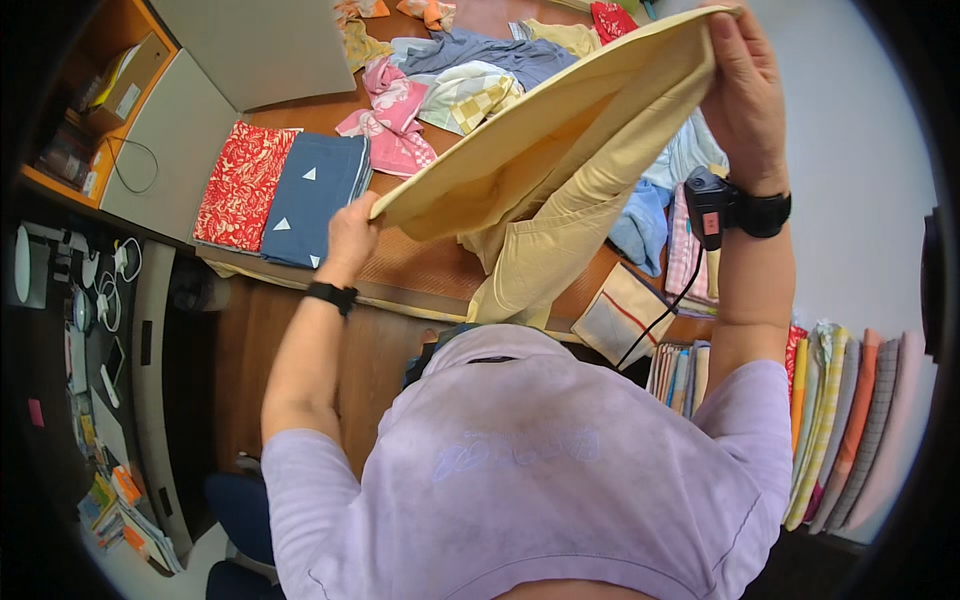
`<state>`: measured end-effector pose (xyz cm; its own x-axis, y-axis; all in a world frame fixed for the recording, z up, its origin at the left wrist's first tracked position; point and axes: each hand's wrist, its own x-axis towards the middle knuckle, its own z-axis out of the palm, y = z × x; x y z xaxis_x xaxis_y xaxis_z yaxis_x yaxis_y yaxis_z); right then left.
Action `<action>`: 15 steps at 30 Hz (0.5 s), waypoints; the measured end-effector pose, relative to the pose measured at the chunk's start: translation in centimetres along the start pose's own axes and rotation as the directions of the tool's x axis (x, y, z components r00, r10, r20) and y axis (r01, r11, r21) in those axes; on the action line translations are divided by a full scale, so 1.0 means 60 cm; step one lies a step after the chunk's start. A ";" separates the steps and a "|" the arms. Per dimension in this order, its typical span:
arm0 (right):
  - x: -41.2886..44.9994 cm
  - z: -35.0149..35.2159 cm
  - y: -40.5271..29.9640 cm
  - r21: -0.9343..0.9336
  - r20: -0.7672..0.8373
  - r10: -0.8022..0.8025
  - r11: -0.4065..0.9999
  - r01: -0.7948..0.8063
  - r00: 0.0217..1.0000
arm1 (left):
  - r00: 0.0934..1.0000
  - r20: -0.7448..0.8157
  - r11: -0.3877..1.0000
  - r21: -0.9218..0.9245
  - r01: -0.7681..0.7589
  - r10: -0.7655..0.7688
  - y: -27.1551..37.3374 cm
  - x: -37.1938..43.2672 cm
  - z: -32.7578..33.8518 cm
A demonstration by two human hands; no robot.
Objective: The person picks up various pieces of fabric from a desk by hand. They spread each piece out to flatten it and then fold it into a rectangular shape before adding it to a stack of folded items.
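Note:
A pale yellow cloth garment point(570, 240), with a wide opening and what looks like a stitched pocket, is stretched slantwise between my hands. My left hand point(354, 236) grips one end of its edge, over the front of the wooden surface. Higher up and to the right, my right hand point(748, 105) pinches the other end. The lower part of the garment hangs in folds towards my body. Just left of my left hand lie a folded blue cloth with white triangles point(311, 199) and a folded red patterned cloth point(246, 184).
Loose cloths, among them a pink one point(386, 112) and a grey-blue one point(491, 56), cover the wooden surface point(409, 259) behind the garment. Upright folded fabrics point(847, 427) stand at the right. A cluttered dark desk point(56, 360) and a blue chair point(238, 510) are at the left.

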<state>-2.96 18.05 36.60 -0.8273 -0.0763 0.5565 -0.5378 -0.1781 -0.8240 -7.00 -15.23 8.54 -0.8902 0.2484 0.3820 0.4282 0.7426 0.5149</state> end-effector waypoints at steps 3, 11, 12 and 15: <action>0.010 -0.039 -0.048 -0.154 0.222 -0.015 0.987 0.050 0.975 | 0.956 -0.290 0.985 0.154 0.079 -0.031 -0.013 0.085 -0.059; 0.020 -0.036 -0.078 -0.047 0.243 -0.043 0.997 0.056 0.969 | 0.554 -0.637 0.841 -0.457 0.290 -0.536 -0.079 0.064 0.010; 0.022 -0.035 -0.080 -0.033 0.258 -0.033 0.999 0.043 0.966 | 0.512 -0.544 0.744 -0.544 0.389 -0.665 -0.070 0.034 0.057; 0.030 -0.007 -0.081 -0.068 0.252 -0.003 0.997 0.021 0.968 | 0.569 0.371 0.110 -0.762 0.638 -0.734 -0.060 -0.104 0.226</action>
<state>-1.94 19.17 41.55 -0.7582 -0.3202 0.5680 -0.5650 -0.1124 -0.8174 -5.08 -11.03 -6.11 -0.8784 -0.1733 -0.4453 -0.4025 -0.2340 0.8850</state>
